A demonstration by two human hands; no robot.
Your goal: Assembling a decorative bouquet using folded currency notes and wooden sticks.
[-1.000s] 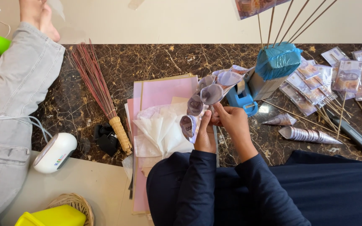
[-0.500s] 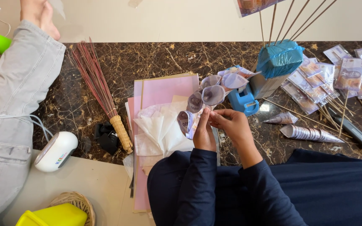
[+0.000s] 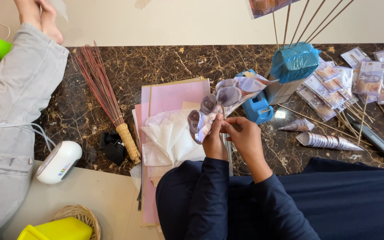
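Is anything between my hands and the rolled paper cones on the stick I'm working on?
Nothing visible: the left hand and right hand already pinch the cluster of rolled lilac banknote cones, above the pink paper sheets.

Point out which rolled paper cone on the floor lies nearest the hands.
The smaller cone, lying just right of the right hand; the longer cone lies farther right.

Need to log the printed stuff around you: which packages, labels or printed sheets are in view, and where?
White rounded device, coloured label on its side, left of the dark floor.
Printed picture sheet, top edge, above the sticks.
Clear sleeves of printed purple paper, far right.
Blue wrapped block, holding sticks, centre right.
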